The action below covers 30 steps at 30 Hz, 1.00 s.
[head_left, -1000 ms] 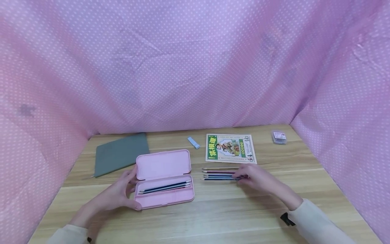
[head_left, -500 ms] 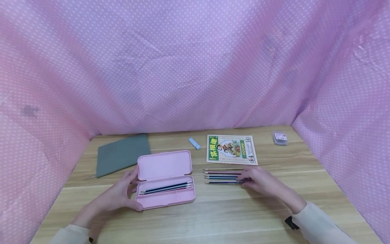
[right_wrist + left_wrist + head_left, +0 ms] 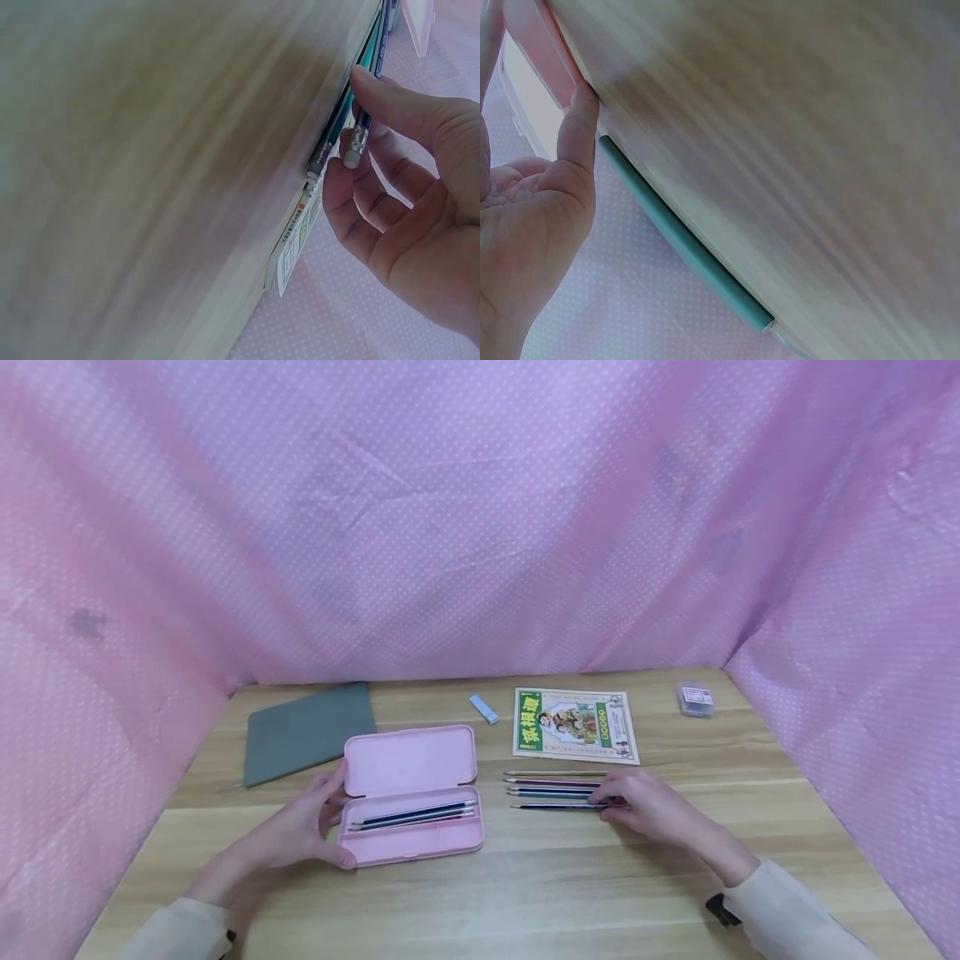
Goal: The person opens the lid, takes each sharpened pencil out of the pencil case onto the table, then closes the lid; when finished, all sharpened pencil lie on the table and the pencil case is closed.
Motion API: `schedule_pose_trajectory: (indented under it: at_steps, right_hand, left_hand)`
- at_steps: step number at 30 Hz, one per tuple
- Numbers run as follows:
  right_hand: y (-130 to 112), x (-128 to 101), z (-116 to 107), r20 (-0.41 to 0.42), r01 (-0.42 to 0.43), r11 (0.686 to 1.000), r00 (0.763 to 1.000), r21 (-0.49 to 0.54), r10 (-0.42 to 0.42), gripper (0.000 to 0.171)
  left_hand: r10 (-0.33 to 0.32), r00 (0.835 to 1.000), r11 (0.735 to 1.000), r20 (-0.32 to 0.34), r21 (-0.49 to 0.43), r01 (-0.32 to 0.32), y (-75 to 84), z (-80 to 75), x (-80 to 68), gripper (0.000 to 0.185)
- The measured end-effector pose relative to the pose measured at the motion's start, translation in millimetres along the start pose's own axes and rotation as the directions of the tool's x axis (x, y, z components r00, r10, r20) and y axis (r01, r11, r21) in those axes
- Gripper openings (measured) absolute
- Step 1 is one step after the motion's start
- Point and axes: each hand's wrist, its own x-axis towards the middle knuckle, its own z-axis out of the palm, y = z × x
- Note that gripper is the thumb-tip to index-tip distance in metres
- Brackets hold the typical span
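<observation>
Here the dark blue pencil [image 3: 558, 807] lies on the wooden table [image 3: 570, 885], nearest the person in a row of four pencils, a little apart from the other three pencils [image 3: 555, 782] behind it. The right hand [image 3: 651, 806] pinches its eraser end between thumb and fingertips; the right wrist view shows the thumb on top of the pencil [image 3: 369, 97] and the curled fingers [image 3: 352, 195] under its metal ferrule. To the left sits the open pink pencil case [image 3: 411, 793], its lid laid back and two dark pencils [image 3: 412, 815] lying in the tray. The left hand [image 3: 300, 831] holds the case's left end, fingers spread loosely, thumb against the front corner. Behind the pencils lies a green booklet [image 3: 576, 726], with a blue eraser [image 3: 483, 709] just left of it, a grey notebook [image 3: 309, 732] at far left and a small clear box [image 3: 695, 699] at far right.
</observation>
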Motion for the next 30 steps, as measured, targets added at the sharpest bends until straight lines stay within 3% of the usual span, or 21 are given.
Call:
schedule_pose_trajectory:
  at_steps: [6, 18, 25, 30]
  right_hand:
    - [3, -4, -5, 0.021, -0.015, 1.000, 1.000, -0.004, 0.015, 0.030]
    - [1, 1, 3, 0.072, -0.039, 0.999, 0.997, -0.003, 0.039, 0.027]
    - [3, 3, 1, 0.070, -0.040, 0.999, 0.997, -0.005, 0.040, 0.028]
    - [4, 5, -1, 0.064, -0.031, 0.999, 0.997, -0.010, 0.032, 0.028]
  left_hand:
    - [-0.007, 1.000, 1.000, 0.008, 0.024, 0.007, 1.5, 1.4, 7.5, 0.144]
    - [-0.019, 1.000, 1.000, 0.003, -0.001, 0.019, -3.5, 1.0, -2.5, 0.143]
    - [0.019, 1.000, 1.000, -0.003, 0.001, -0.019, -1.3, 0.9, -2.2, 0.143]
    - [-0.017, 1.000, 0.999, -0.008, 0.028, 0.017, 0.3, -1.4, 0.3, 0.144]
